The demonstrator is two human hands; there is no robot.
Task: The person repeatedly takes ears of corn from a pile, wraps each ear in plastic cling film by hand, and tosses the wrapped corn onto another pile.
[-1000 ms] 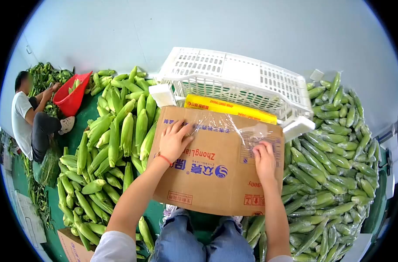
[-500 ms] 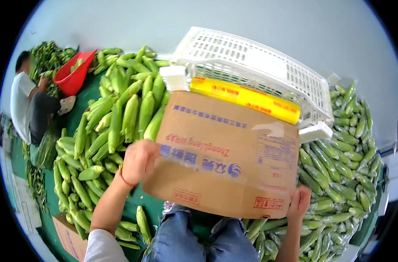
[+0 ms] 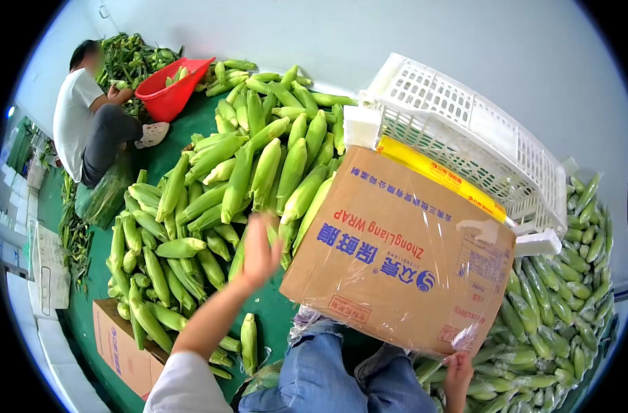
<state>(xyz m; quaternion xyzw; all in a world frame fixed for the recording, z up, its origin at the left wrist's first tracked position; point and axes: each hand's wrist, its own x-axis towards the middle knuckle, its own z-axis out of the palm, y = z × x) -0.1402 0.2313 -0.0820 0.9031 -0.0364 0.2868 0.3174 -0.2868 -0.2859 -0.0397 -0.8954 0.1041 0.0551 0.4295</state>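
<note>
A brown cardboard box (image 3: 396, 255) printed "ZhongLiang WRAP" lies in front of my knees, its top glossy with clear film. At its near right corner my right hand (image 3: 457, 372) is closed in a pinch on the edge of the cling film (image 3: 462, 337), which bunches there. My left hand (image 3: 261, 251) is off the box, over the near side of the heap of green-husked corn (image 3: 211, 199); motion smears its fingers. Along the box's far edge rests a yellow roll (image 3: 441, 175), held between white foam blocks (image 3: 362, 124).
A white plastic crate (image 3: 458, 103) stands behind the roll. Film-wrapped corn (image 3: 555, 289) is piled on the right. At far left a person (image 3: 87, 117) sits beside a red basket (image 3: 166, 89). Another cardboard box (image 3: 124, 347) is at lower left, on the green floor (image 3: 80, 310).
My left hand has let go of the box's left edge and moved to the corn heap. My right hand stays at the near right corner. The whole view has swung left.
</note>
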